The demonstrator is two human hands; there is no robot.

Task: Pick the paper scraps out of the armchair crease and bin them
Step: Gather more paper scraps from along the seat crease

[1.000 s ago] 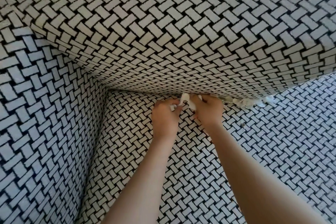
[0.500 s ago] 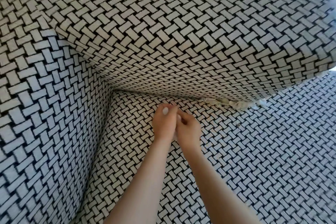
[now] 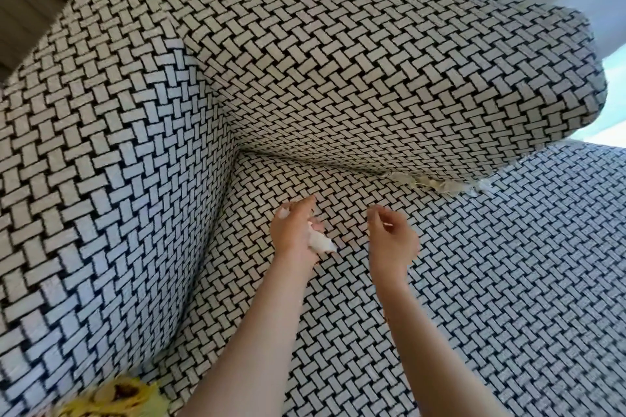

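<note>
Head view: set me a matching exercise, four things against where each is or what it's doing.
1 left hand
2 right hand
3 loose scraps
4 yellow object

A wedged in the armchair crease
B bottom-left corner of the frame
C holds a white paper wad
D loosely curled, nothing visible in it

Pairs: 1-C, 2-D, 3-A, 4-B

Left hand (image 3: 292, 236) holds paper scraps (image 3: 320, 243); right hand (image 3: 391, 238) loosely curled.

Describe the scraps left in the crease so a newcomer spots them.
Find the woven-pattern cushion overhanging the seat. Under its lower right edge, pale ragged scraps poke from the crease. Unlike the white wad in the left hand, nothing touches them.
</note>
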